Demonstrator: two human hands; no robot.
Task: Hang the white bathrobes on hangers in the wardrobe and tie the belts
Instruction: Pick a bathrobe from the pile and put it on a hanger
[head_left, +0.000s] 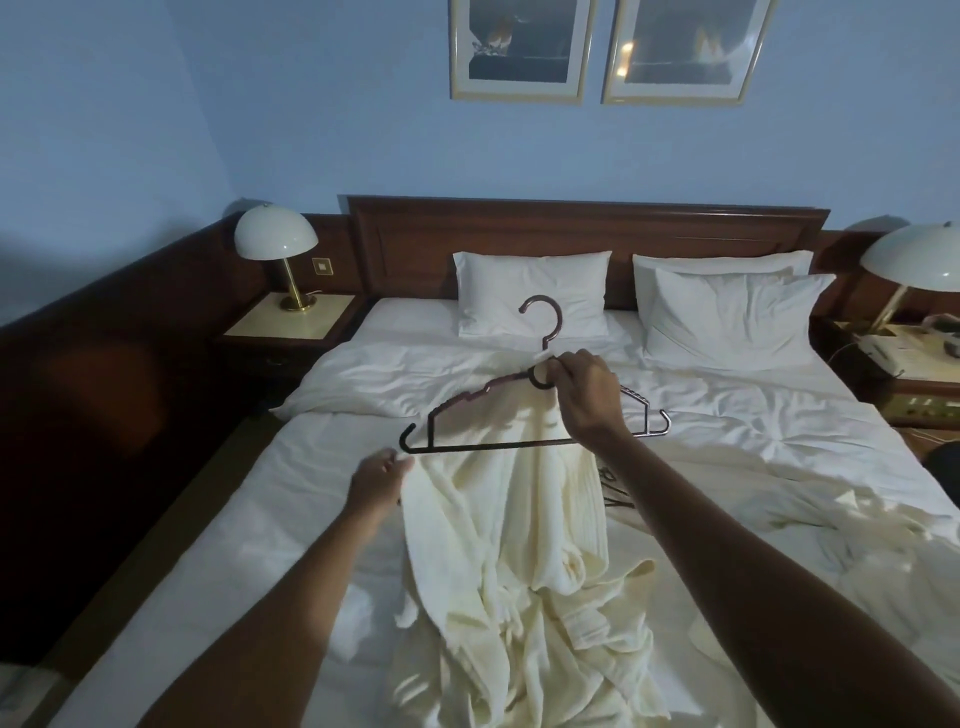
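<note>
A bed (311, 493) with white sheets carries three white pillows (532, 293) at twelve o'clock against the headboard, a rumpled duvet (395, 384) across its middle, and a cream bathrobe (498, 545) lying crumpled toward six o'clock.

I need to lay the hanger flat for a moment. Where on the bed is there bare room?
Bare sheet lies on the bed left of the bathrobe, between the left hand and the bed's left edge. The duvet below the pillow is also free. Right of the robe it is crowded: rumpled white fabric. The right hand holds the hanger.
</note>
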